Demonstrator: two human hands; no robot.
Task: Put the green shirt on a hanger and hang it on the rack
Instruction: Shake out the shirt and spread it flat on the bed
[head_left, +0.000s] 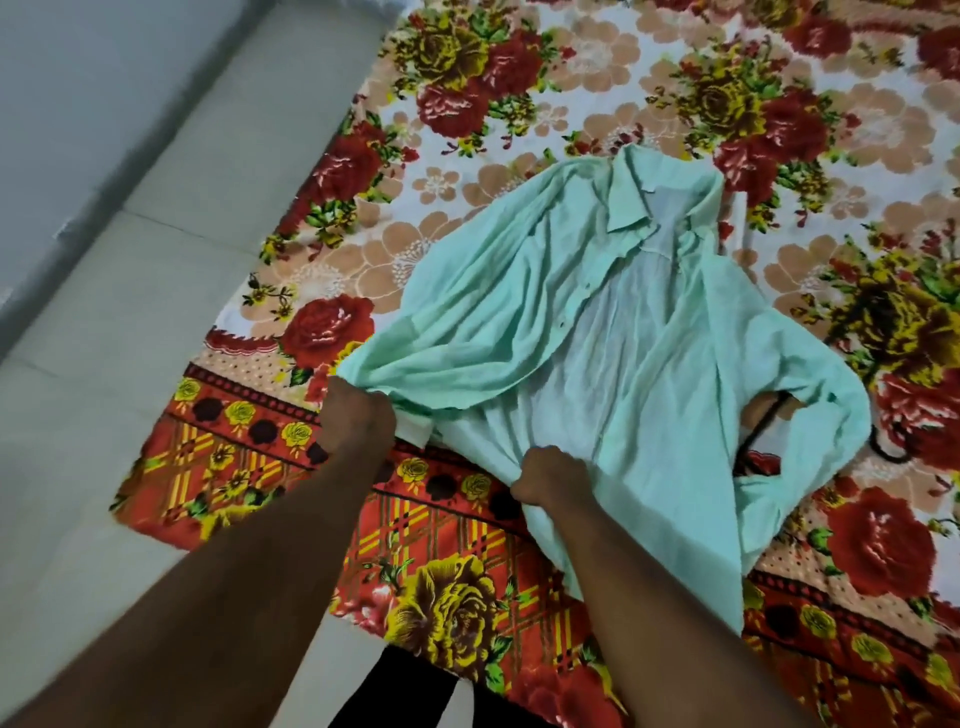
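Left hand (357, 418) and right hand (548, 475) grip green shirt (597, 332) hem — near blanket (467, 597) edge.

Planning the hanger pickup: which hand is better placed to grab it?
Likely the right hand: the hanger peeks out under the green shirt on that side; the left hand grips the far hem corner.

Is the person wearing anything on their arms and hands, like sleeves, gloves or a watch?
No. Both forearms are bare all the way to the picture's edge, with no sleeves in view. The left hand and the right hand have no gloves, and no watch or bracelet shows at either wrist. The fingers are mostly hidden, so rings cannot be ruled out.
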